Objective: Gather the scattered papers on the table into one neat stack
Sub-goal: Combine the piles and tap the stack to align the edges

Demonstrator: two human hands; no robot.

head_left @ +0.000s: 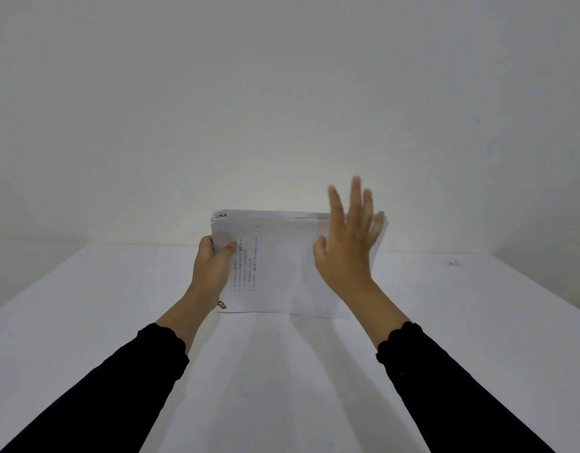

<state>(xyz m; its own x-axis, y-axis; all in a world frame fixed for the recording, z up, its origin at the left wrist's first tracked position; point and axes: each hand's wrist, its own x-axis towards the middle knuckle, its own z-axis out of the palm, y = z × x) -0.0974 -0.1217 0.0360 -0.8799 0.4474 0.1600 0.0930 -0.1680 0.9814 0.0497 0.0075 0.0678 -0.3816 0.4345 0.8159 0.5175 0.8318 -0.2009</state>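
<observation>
A stack of white papers (pixel 278 266) with lines of small print stands tilted up on its lower edge on the white table (pixel 85 322). Small brown clips show at its upper left and lower left corners. My left hand (pixel 211 268) grips the stack's left edge, thumb on the front sheet. My right hand (pixel 347 246) is spread flat with fingers apart in front of the stack's right side, slightly blurred; I cannot tell if it touches the paper.
A plain pale wall (pixel 282 93) rises behind the table's far edge. A small dark mark (pixel 455 263) lies on the table at the far right. Both forearms wear black sleeves.
</observation>
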